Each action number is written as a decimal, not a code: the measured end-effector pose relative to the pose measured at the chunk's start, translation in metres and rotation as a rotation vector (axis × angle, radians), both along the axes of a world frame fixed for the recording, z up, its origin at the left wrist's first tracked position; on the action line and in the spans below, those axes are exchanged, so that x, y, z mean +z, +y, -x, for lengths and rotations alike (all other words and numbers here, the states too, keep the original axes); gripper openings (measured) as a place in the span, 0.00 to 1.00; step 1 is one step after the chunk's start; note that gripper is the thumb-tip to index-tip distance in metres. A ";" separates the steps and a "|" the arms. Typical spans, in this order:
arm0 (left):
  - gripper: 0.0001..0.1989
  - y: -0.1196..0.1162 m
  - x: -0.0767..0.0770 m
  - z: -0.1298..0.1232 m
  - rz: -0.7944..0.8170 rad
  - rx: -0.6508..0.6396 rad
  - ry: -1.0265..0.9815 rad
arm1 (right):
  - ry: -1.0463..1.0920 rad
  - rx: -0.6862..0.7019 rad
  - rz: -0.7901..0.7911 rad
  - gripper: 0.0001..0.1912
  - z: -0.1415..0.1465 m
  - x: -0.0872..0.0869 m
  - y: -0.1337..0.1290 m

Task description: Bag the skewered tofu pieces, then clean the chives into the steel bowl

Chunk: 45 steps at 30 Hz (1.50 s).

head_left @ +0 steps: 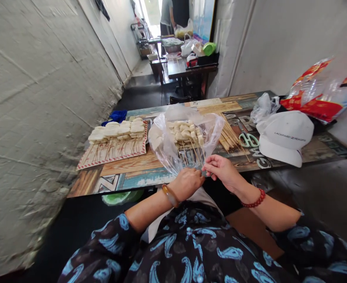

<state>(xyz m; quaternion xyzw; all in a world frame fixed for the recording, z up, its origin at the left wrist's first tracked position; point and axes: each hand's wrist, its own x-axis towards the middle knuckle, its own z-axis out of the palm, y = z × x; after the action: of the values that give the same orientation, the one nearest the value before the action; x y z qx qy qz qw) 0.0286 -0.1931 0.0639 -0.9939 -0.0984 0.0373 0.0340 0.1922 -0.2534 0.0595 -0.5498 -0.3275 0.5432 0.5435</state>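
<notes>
A clear plastic bag lies spread on the table in front of me, with pale, lumpy food pieces on skewers in it, their sticks pointing toward me. My left hand is closed at the bag's near edge; its fingertips are hidden, so what it grips cannot be told. Just to its right, my right hand pinches the lower end of a skewer's thin stick. Left of the bag, a red-and-white edged paper bears rows of skewered white slices. Bare wooden skewers lie in a pile on the right.
Scissors with pale green handles, a white cap, a crumpled plastic bag and red-and-clear packaging sit at the right. A blue cloth lies at the far left corner. Behind, a person stands by another loaded table.
</notes>
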 end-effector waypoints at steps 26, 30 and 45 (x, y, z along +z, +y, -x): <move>0.09 -0.006 0.019 0.006 0.198 -0.107 -0.052 | -1.196 0.120 -0.284 0.15 -0.029 -0.017 0.025; 0.12 -0.002 0.023 0.006 0.334 -0.050 -0.076 | -1.485 0.253 -0.289 0.19 -0.044 -0.007 0.016; 0.16 0.031 0.029 -0.035 0.234 0.052 -0.319 | -1.040 -0.262 -0.351 0.17 -0.080 0.012 0.000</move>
<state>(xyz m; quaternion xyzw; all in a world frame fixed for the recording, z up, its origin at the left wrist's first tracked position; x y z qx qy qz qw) 0.0639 -0.1616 0.0931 -0.9815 -0.1231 -0.1087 -0.0986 0.2720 -0.2529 0.0711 -0.6827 -0.5667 0.0659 0.4566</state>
